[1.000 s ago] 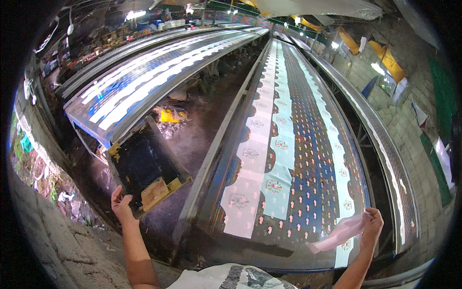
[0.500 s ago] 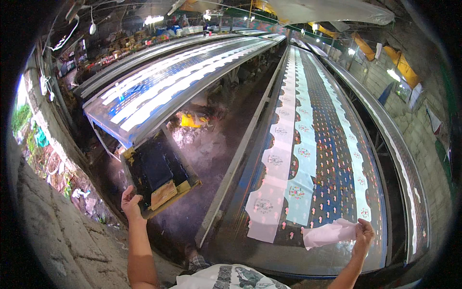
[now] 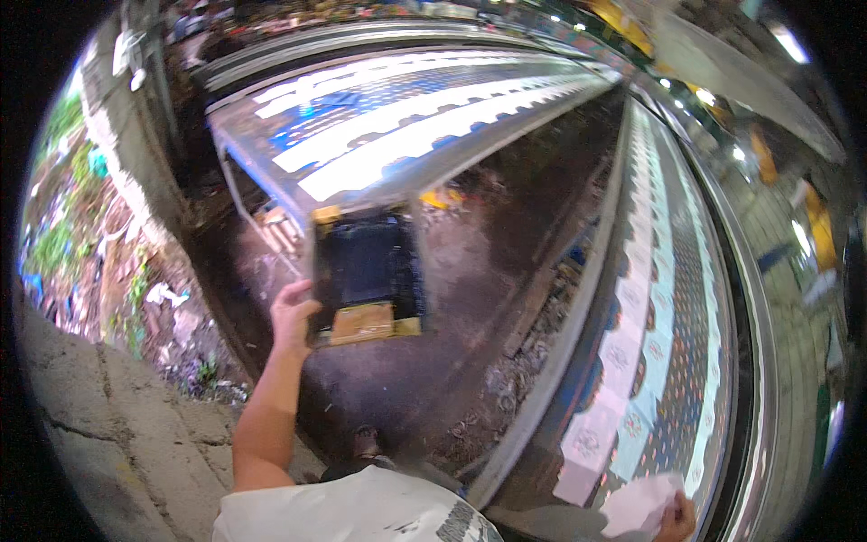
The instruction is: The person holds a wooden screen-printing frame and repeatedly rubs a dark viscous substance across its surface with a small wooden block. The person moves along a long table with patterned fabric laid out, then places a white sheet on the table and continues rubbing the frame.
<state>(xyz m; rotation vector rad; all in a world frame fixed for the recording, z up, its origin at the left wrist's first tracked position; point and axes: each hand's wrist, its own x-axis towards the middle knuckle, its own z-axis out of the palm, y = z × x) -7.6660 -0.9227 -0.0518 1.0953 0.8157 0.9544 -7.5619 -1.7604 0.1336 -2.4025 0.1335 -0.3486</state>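
My left hand (image 3: 293, 318) is closed on the near left edge of a screen printing frame (image 3: 368, 260). The frame is held out over the aisle, its inner face dark and glossy. A wooden-handled squeegee (image 3: 363, 322) lies along its near end. At the lower right my right hand (image 3: 675, 519) pinches a pale pinkish-white piece of cloth (image 3: 638, 506) over the near end of the right table. On that table lie long printed fabric strips, a pink one (image 3: 618, 357) and a pale blue one (image 3: 657, 334), with small round floral prints.
A second long table (image 3: 424, 176) with bright white strips stands at the left, its near corner just beyond the frame. A dark floor aisle (image 3: 452, 361) runs between the tables. At the left are a concrete ledge (image 3: 135, 425) and an opening with plants and litter.
The view has swung to the left, so the right table now sits farther right. The frame has turned to stand straighter in view. Both hands keep their holds.
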